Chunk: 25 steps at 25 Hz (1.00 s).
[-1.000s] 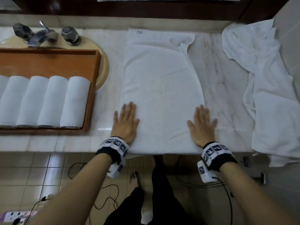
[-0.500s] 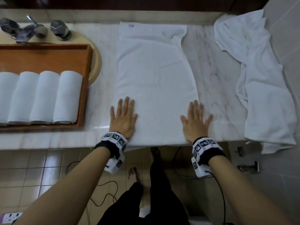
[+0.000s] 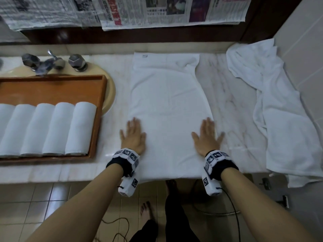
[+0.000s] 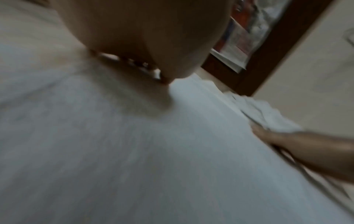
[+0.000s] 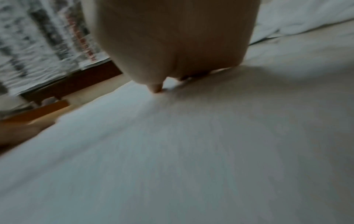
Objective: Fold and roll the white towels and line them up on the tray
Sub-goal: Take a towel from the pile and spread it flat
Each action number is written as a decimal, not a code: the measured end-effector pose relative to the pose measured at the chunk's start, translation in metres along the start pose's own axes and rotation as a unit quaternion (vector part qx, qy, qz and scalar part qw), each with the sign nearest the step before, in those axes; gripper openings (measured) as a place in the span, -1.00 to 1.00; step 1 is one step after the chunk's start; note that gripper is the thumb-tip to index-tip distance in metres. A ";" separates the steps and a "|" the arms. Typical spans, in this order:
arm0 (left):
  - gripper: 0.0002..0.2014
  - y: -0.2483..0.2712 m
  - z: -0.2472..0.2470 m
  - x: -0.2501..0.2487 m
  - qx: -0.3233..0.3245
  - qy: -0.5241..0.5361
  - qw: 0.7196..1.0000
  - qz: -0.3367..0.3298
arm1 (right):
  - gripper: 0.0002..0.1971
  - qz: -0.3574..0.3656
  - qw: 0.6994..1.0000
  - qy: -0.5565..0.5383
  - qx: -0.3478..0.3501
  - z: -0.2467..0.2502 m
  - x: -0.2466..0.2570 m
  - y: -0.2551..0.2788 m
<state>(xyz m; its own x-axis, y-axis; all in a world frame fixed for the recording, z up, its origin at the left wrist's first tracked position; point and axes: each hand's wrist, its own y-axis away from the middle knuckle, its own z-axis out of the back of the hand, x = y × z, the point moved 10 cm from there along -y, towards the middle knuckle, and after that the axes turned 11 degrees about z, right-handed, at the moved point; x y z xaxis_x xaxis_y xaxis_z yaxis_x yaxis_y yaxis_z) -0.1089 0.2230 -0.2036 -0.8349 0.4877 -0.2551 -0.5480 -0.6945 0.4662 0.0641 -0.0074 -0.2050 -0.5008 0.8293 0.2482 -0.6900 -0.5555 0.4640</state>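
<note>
A white towel [image 3: 167, 105] lies folded lengthwise on the marble counter, its near end hanging over the front edge. My left hand [image 3: 133, 135] presses flat on the towel's near left side. My right hand [image 3: 207, 135] presses flat on its near right side, fingers straight. Both wrist views show a palm on white cloth: left hand [image 4: 145, 37], right hand [image 5: 172, 39]. To the left, the wooden tray [image 3: 97, 119] holds several rolled white towels [image 3: 81, 128] side by side. A loose crumpled towel [image 3: 279, 110] is heaped at the right.
A beige sink basin [image 3: 110, 95] with chrome taps [image 3: 52, 62] sits under and behind the tray. Newspapers [image 3: 157, 11] hang on the dark wall at the back. A tiled wall closes the right side. Cables lie on the tiled floor below the counter edge.
Both hands have slid a little away from me along the towel, staying flat. The head view has tilted up, so the newspapers on the back wall have come into sight.
</note>
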 end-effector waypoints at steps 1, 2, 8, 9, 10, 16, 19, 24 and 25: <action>-0.36 -0.005 0.009 0.013 -0.009 0.013 0.998 0.067 | -0.28 -0.064 0.998 -0.020 -0.001 0.008 -0.014 0.000; -0.34 -0.004 0.013 0.007 -0.011 0.017 0.996 0.085 | -0.28 -0.073 0.997 -0.025 -0.004 0.014 -0.009 -0.002; -0.43 -0.016 -0.005 -0.085 0.062 0.040 0.993 -0.090 | -0.41 0.218 0.975 0.029 0.041 0.016 0.074 -0.042; -0.43 -0.033 0.007 -0.057 0.038 0.038 0.998 -0.022 | -0.39 0.137 0.990 0.018 0.036 0.023 0.041 -0.052; -0.41 -0.048 0.021 -0.027 0.007 0.045 0.997 0.065 | -0.36 0.041 0.999 0.004 0.027 0.034 0.008 -0.060; -0.43 -0.045 0.007 -0.137 0.083 0.081 0.988 -0.105 | -0.39 0.224 0.973 0.046 0.045 0.048 0.092 -0.088; -0.42 -0.077 0.016 -0.113 0.046 0.006 0.997 -0.065 | -0.38 0.206 0.974 0.050 0.083 0.048 0.070 -0.110; -0.39 -0.101 0.039 -0.076 0.033 0.015 0.999 -0.005 | -0.31 0.175 0.981 0.045 0.066 0.055 0.042 -0.121; -0.39 -0.099 0.041 -0.078 0.029 0.024 0.999 -0.010 | -0.30 0.176 0.982 0.037 0.064 0.052 0.044 -0.119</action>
<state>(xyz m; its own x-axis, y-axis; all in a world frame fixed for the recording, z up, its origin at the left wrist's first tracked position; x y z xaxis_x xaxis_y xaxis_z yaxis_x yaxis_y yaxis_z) 0.0126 0.2750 -0.1954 -0.8261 0.4746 -0.3039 -0.5619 -0.6520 0.5091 0.1514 0.0978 -0.2048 -0.7364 0.5782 0.3512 -0.3991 -0.7905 0.4646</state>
